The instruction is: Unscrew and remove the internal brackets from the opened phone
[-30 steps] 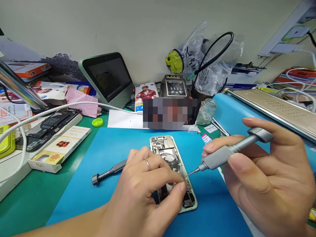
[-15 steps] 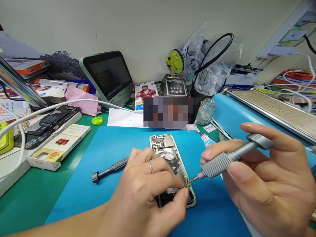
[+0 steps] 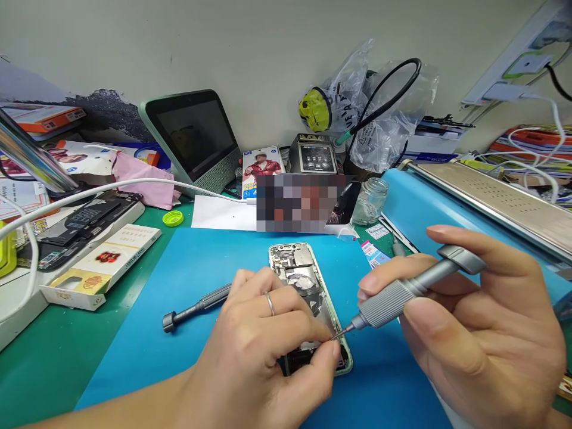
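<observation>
An opened phone (image 3: 308, 280) with bare inner parts lies on the blue mat, its lower part half covered by my fingers. My right hand (image 3: 482, 328) holds a grey precision screwdriver (image 3: 388, 304), slanted down to the left, its tip at the phone's lower right edge. My left hand (image 3: 268, 339), a ring on one finger, rests over the phone, with thumb and forefinger pinched beside the screwdriver tip. What the pinch holds, if anything, is too small to make out. A second dark screwdriver (image 3: 196, 307) lies on the mat left of the phone, partly behind my left hand.
On the left stand a small cardboard box (image 3: 105, 262), another opened phone (image 3: 84, 229) and a green cap (image 3: 173, 218). A white cable (image 3: 134, 183) crosses above the mat (image 3: 147, 357). Behind are a smart display (image 3: 192, 137), a glass jar (image 3: 370, 199) and a propped, blurred phone screen.
The screwdriver in my right hand has shifted slightly left, its tip closer to my left fingertips. The whole view has moved slightly. The left hand keeps its pinch over the phone.
</observation>
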Demonstrator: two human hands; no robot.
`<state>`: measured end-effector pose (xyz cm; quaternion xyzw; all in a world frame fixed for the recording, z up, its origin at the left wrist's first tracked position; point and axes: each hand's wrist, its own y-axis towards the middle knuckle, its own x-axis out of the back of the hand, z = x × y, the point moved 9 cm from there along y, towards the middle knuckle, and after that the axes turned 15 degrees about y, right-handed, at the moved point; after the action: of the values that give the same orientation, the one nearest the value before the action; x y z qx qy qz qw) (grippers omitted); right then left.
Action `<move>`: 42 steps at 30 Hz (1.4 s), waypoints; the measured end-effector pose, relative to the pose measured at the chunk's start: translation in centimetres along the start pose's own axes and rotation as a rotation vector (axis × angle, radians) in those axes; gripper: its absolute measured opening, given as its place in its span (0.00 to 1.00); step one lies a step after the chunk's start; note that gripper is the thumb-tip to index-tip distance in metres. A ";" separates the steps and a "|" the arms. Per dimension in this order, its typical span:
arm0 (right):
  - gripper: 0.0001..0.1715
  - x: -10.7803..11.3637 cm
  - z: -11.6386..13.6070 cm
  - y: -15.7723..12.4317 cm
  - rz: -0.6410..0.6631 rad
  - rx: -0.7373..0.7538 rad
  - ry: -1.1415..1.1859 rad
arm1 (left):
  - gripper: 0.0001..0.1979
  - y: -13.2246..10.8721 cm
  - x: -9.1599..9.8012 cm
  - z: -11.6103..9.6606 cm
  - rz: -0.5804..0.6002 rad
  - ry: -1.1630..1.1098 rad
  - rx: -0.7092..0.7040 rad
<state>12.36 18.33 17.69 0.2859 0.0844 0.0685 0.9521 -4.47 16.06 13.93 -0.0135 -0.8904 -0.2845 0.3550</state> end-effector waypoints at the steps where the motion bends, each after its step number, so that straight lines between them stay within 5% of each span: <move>1: 0.23 0.0 0.0 0.0 0.000 -0.001 0.002 | 0.08 -0.1 -0.1 0.0 0.010 0.001 -0.002; 31: 0.20 0.4 -0.3 0.5 -0.051 0.002 -0.026 | 0.14 0.0 -0.2 0.5 0.091 0.036 -0.015; 42: 0.20 0.6 -0.3 0.6 -0.051 0.002 -0.040 | 0.09 0.2 -0.3 0.2 0.074 -0.026 0.011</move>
<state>12.83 19.06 17.66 0.2860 0.0725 0.0384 0.9547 -4.34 16.37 13.66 -0.0484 -0.8953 -0.2662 0.3539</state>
